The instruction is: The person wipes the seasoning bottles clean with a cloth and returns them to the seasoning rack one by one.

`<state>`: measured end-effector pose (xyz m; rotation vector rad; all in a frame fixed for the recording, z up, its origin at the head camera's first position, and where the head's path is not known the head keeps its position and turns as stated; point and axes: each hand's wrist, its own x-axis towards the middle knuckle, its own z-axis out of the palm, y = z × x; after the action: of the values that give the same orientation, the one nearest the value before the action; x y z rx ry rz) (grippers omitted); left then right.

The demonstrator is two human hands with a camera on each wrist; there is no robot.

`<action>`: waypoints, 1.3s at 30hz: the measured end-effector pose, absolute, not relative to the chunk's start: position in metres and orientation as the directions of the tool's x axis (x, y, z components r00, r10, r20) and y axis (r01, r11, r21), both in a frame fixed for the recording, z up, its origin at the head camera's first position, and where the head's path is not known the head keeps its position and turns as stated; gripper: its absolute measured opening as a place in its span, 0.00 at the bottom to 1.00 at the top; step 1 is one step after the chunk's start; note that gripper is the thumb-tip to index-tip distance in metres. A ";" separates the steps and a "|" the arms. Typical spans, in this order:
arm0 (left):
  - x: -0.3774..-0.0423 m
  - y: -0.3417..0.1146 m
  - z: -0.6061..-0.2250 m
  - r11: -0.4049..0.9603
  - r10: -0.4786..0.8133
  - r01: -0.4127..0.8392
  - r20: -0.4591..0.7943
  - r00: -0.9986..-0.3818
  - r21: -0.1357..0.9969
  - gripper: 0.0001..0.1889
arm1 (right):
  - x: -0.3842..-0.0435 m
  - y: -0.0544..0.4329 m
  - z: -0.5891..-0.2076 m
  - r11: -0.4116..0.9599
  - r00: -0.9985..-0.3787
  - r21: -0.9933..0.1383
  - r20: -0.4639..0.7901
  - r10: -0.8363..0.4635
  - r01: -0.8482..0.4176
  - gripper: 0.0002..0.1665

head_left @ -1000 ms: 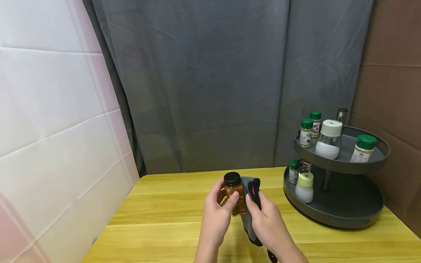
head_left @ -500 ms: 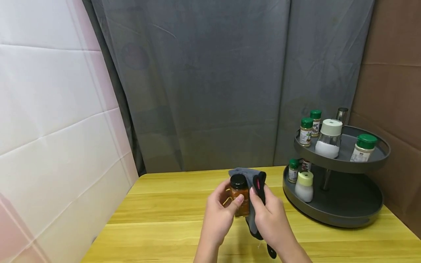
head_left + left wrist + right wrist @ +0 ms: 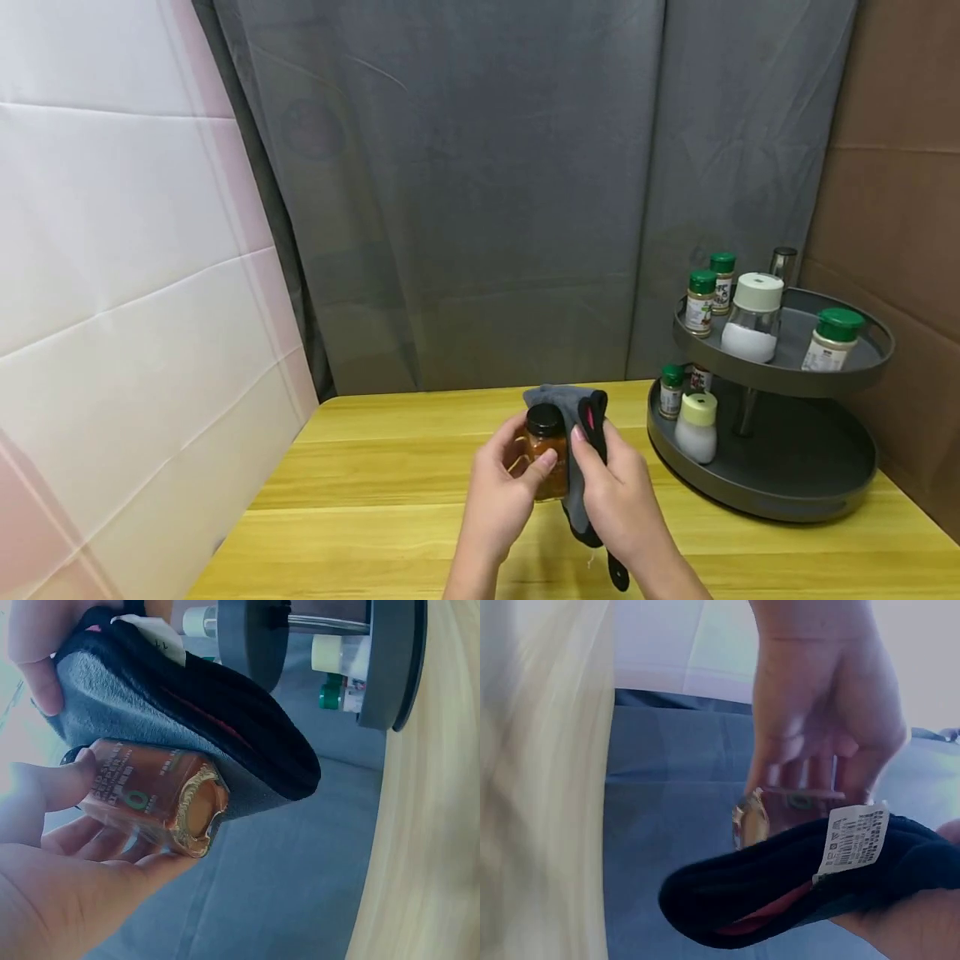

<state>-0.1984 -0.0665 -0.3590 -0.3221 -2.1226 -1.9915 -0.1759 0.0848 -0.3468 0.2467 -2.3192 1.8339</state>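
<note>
My left hand (image 3: 497, 492) holds a small glass spice jar (image 3: 557, 479) with a black lid and reddish-brown contents. The thumb lies across its front, and in the left wrist view the jar (image 3: 146, 784) shows a printed side and its base. My right hand (image 3: 618, 492) grips a folded grey cloth (image 3: 575, 500) with black edging and a hanging black loop. The cloth lies against the jar's right side and rises behind its lid. A white care label (image 3: 855, 838) sticks out from the cloth in the right wrist view.
A dark two-tier round rack (image 3: 795, 500) stands at the right. Its upper tier carries several shakers, including a large jar of white powder (image 3: 752, 340). Below are a yellow-lidded shaker (image 3: 697, 433) and a green-capped bottle (image 3: 671, 392). Both hands are above the wooden table (image 3: 360, 492).
Jar and hands have shifted slightly right and down since a second ago. The cloth's upper part has come round behind the lid. Over the last half second little differs.
</note>
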 end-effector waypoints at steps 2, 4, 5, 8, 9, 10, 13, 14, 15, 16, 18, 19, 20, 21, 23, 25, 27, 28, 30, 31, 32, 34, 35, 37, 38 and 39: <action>-0.199 -0.066 -0.360 0.063 -0.004 0.300 0.301 -0.954 0.952 0.24 | -0.175 0.082 -0.349 0.231 -0.971 -0.944 0.239 -0.017 -0.236 0.26; -0.198 -0.067 -0.359 0.056 -0.024 0.305 0.307 -0.952 0.951 0.24 | -0.174 0.079 -0.351 0.242 -0.974 -0.944 0.225 -0.023 -0.224 0.26; -0.198 -0.067 -0.359 0.055 -0.034 0.309 0.312 -0.950 0.949 0.24 | -0.174 0.078 -0.353 0.244 -0.976 -0.945 0.217 -0.027 -0.217 0.26; -0.197 -0.068 -0.357 0.043 -0.052 0.318 0.320 -0.946 0.947 0.23 | -0.176 0.078 -0.356 0.249 -0.982 -0.950 0.184 -0.039 -0.188 0.26; -0.197 -0.069 -0.356 0.040 -0.056 0.321 0.323 -0.945 0.946 0.23 | -0.176 0.078 -0.357 0.258 -0.983 -0.949 0.178 -0.044 -0.183 0.27; -0.196 -0.069 -0.356 0.037 -0.059 0.324 0.325 -0.944 0.945 0.23 | -0.177 0.079 -0.356 0.263 -0.984 -0.948 0.173 -0.043 -0.178 0.28; -0.195 -0.068 -0.355 0.043 -0.053 0.327 0.329 -0.943 0.944 0.23 | -0.178 0.082 -0.352 0.258 -0.986 -0.952 0.155 -0.053 -0.164 0.32; -0.195 -0.067 -0.355 0.050 -0.049 0.328 0.330 -0.943 0.944 0.23 | -0.178 0.083 -0.351 0.251 -0.986 -0.954 0.156 -0.052 -0.164 0.32; -0.195 -0.067 -0.355 0.055 -0.044 0.327 0.330 -0.943 0.943 0.23 | -0.178 0.083 -0.349 0.240 -0.986 -0.956 0.160 -0.052 -0.168 0.32; -0.195 -0.066 -0.356 0.061 -0.041 0.326 0.329 -0.943 0.943 0.24 | -0.178 0.084 -0.348 0.228 -0.985 -0.958 0.165 -0.052 -0.172 0.32; -0.195 -0.066 -0.357 0.074 -0.037 0.321 0.325 -0.945 0.944 0.24 | -0.178 0.084 -0.348 0.211 -0.983 -0.960 0.178 -0.050 -0.185 0.30; -0.195 -0.066 -0.357 0.077 -0.040 0.319 0.322 -0.946 0.945 0.24 | -0.178 0.084 -0.348 0.210 -0.982 -0.959 0.184 -0.048 -0.190 0.29; -0.195 -0.067 -0.357 0.076 -0.044 0.317 0.321 -0.946 0.945 0.24 | -0.178 0.083 -0.349 0.212 -0.981 -0.958 0.187 -0.048 -0.193 0.29; -0.195 -0.067 -0.357 0.072 -0.049 0.318 0.321 -0.946 0.946 0.24 | -0.178 0.083 -0.350 0.219 -0.982 -0.957 0.185 -0.049 -0.191 0.28; -0.195 -0.067 -0.355 0.060 -0.059 0.321 0.325 -0.944 0.945 0.24 | -0.179 0.081 -0.353 0.238 -0.983 -0.954 0.176 -0.053 -0.184 0.27; -0.195 -0.068 -0.354 0.045 -0.066 0.328 0.331 -0.941 0.944 0.24 | -0.180 0.081 -0.356 0.253 -0.985 -0.952 0.161 -0.062 -0.172 0.27; -0.194 -0.068 -0.352 0.032 -0.064 0.339 0.340 -0.938 0.940 0.24 | -0.181 0.081 -0.358 0.259 -0.987 -0.953 0.143 -0.075 -0.158 0.29; -0.193 -0.068 -0.352 0.028 -0.062 0.342 0.343 -0.937 0.939 0.24 | -0.181 0.081 -0.359 0.261 -0.988 -0.954 0.133 -0.080 -0.149 0.30; -0.193 -0.068 -0.352 0.031 -0.057 0.346 0.347 -0.936 0.938 0.24 | -0.181 0.082 -0.358 0.261 -0.989 -0.955 0.122 -0.087 -0.141 0.32; -0.193 -0.068 -0.352 0.035 -0.053 0.346 0.348 -0.936 0.937 0.24 | -0.181 0.083 -0.357 0.263 -0.989 -0.955 0.122 -0.085 -0.141 0.32; -0.193 -0.067 -0.354 0.043 -0.051 0.345 0.347 -0.937 0.938 0.24 | -0.180 0.083 -0.355 0.260 -0.988 -0.954 0.129 -0.084 -0.147 0.33; -0.194 -0.066 -0.356 0.066 -0.049 0.333 0.337 -0.940 0.940 0.24 | -0.179 0.085 -0.351 0.252 -0.985 -0.953 0.152 -0.076 -0.167 0.33; -0.194 -0.065 -0.358 0.079 -0.049 0.327 0.331 -0.942 0.942 0.24 | -0.179 0.086 -0.349 0.243 -0.983 -0.953 0.168 -0.070 -0.180 0.33; -0.195 -0.065 -0.361 0.100 -0.049 0.314 0.320 -0.946 0.944 0.24 | -0.177 0.087 -0.345 0.226 -0.978 -0.952 0.198 -0.060 -0.206 0.32; -0.195 -0.065 -0.362 0.107 -0.051 0.308 0.315 -0.948 0.945 0.24 | -0.176 0.087 -0.344 0.216 -0.976 -0.952 0.209 -0.057 -0.217 0.32; -0.195 -0.065 -0.362 0.110 -0.053 0.304 0.311 -0.949 0.946 0.24 | -0.176 0.087 -0.343 0.211 -0.975 -0.952 0.216 -0.051 -0.222 0.31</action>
<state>-0.1954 -0.0647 -0.3623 -0.2484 -2.1232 -1.9169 -0.1758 0.0873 -0.3434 0.2652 -2.3340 1.8730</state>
